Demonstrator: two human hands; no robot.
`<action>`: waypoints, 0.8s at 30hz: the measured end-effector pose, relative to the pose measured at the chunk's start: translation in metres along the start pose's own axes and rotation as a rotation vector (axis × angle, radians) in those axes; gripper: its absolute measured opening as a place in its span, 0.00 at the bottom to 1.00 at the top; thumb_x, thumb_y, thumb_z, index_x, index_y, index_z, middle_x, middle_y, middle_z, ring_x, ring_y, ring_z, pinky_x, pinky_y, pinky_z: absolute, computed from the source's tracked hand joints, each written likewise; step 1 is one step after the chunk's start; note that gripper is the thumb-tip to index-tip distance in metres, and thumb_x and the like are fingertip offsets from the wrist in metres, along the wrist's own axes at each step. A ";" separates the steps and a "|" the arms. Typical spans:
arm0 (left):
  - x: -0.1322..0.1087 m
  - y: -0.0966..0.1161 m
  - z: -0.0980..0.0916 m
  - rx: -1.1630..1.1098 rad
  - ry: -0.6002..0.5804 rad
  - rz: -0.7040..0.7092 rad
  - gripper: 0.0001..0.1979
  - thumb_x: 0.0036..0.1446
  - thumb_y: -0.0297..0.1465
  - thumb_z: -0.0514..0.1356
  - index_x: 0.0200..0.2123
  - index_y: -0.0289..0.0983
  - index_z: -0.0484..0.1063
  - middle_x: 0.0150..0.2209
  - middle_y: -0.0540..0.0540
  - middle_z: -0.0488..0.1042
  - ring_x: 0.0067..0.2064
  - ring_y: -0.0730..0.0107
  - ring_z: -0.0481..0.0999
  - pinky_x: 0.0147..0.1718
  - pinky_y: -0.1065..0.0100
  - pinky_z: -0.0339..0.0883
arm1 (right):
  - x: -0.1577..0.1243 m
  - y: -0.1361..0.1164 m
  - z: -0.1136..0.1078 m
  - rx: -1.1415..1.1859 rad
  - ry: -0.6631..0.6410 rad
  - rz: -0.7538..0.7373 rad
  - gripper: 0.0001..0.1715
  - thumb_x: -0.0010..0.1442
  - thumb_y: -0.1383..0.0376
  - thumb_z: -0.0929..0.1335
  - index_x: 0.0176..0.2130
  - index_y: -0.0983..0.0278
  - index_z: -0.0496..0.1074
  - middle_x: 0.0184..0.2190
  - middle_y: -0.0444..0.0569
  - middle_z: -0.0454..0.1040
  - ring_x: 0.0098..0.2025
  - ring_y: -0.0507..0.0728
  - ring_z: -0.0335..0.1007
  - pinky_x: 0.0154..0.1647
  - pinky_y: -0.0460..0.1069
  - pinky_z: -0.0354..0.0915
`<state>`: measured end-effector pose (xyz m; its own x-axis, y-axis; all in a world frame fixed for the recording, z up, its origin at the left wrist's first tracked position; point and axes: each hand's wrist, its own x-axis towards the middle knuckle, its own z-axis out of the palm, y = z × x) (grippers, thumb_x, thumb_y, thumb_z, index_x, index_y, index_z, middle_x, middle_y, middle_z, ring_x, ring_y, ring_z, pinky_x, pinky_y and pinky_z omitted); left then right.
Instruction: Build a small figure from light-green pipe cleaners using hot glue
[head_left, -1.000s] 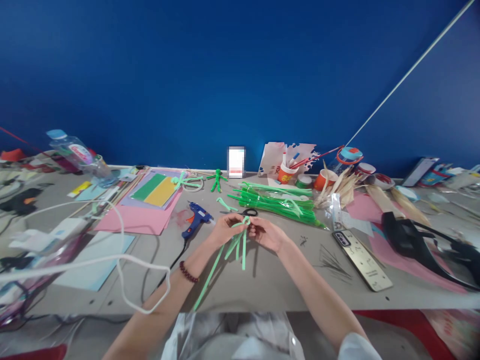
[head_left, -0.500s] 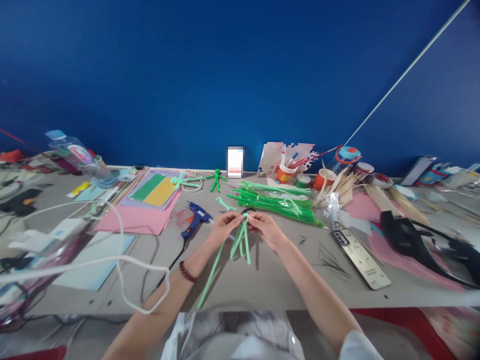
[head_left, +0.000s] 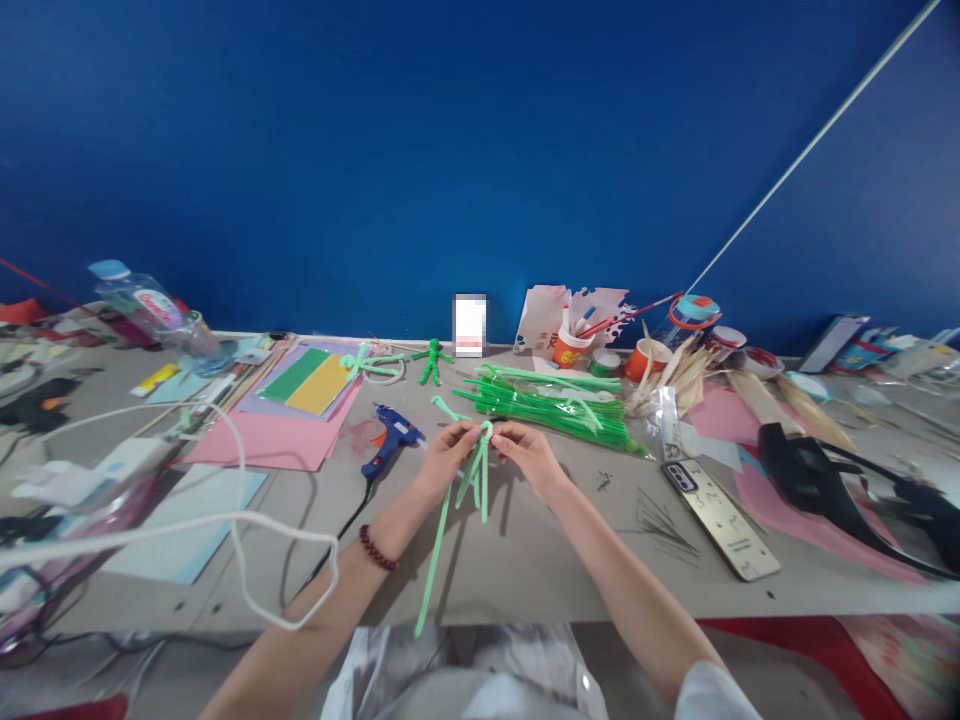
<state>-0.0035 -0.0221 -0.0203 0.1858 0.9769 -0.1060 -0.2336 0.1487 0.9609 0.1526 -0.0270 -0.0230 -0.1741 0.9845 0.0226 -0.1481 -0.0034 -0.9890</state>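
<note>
In the head view, the left hand (head_left: 450,452) and the right hand (head_left: 528,452) meet over the middle of the table (head_left: 540,575), each pinching, between thumb and fingers, one side of a small loop at the top of some light green pipe cleaners (head_left: 483,488). Holding it from both sides presumably keeps the loop steady and lets each hand bend against the other; the loose ends are left to hang toward the person, likely so that they stay out of the fingers' way.

The glue gun (head_left: 390,438) lies just beyond the left forearm, probably parked there to be near without crowding the hands. The bundle of green pipe cleaners (head_left: 551,408) lies just past the right hand, seemingly for easy reach. Against the wall, a small green figure (head_left: 433,361) and a white card or screen (head_left: 471,326), its content blurred out, face the person, perhaps to be seen while working. Pens stand in a red cup (head_left: 573,348), which keeps them together.

The held piece looks soft and fuzzy, pale mint in colour. Below the rounded loop, several ends fan downward at uneven lengths, and one long strand (head_left: 433,565) slants well past the others toward the table's near edge. Exactly how they join is too small to tell.
</note>
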 end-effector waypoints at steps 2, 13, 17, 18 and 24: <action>0.001 -0.002 0.000 -0.018 0.004 -0.007 0.14 0.44 0.40 0.66 0.30 0.37 0.72 0.19 0.55 0.64 0.19 0.81 0.57 0.18 0.74 0.49 | -0.001 0.000 0.002 0.013 0.021 0.002 0.14 0.46 0.56 0.73 0.30 0.63 0.75 0.27 0.44 0.71 0.27 0.50 0.60 0.26 0.45 0.57; -0.003 0.002 0.002 -0.111 -0.025 0.008 0.13 0.42 0.38 0.68 0.26 0.35 0.72 0.20 0.53 0.70 0.21 0.79 0.64 0.21 0.74 0.57 | -0.002 -0.007 0.005 -0.101 -0.013 -0.140 0.11 0.49 0.57 0.72 0.26 0.62 0.74 0.27 0.46 0.70 0.32 0.54 0.67 0.35 0.49 0.61; -0.003 0.000 0.001 -0.127 0.017 -0.032 0.13 0.44 0.39 0.67 0.28 0.35 0.73 0.24 0.51 0.72 0.23 0.78 0.67 0.23 0.74 0.59 | -0.004 -0.006 0.006 -0.003 0.013 -0.048 0.12 0.48 0.56 0.72 0.26 0.63 0.74 0.25 0.44 0.69 0.27 0.51 0.62 0.29 0.47 0.59; -0.003 0.000 0.001 -0.136 0.037 -0.034 0.13 0.45 0.39 0.66 0.29 0.35 0.73 0.25 0.50 0.73 0.24 0.77 0.68 0.24 0.74 0.61 | -0.004 -0.005 0.006 0.048 0.017 -0.010 0.13 0.48 0.56 0.72 0.26 0.63 0.73 0.25 0.44 0.69 0.26 0.50 0.61 0.27 0.46 0.58; -0.001 0.000 0.001 -0.062 -0.098 0.128 0.10 0.44 0.34 0.67 0.30 0.36 0.74 0.31 0.48 0.74 0.33 0.71 0.71 0.34 0.69 0.67 | -0.005 -0.003 0.006 0.186 0.062 0.069 0.14 0.47 0.56 0.73 0.27 0.63 0.72 0.21 0.42 0.68 0.23 0.49 0.60 0.26 0.46 0.57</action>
<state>-0.0022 -0.0238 -0.0202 0.2421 0.9692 0.0447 -0.3191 0.0361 0.9470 0.1485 -0.0325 -0.0189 -0.1302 0.9897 -0.0593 -0.3158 -0.0981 -0.9437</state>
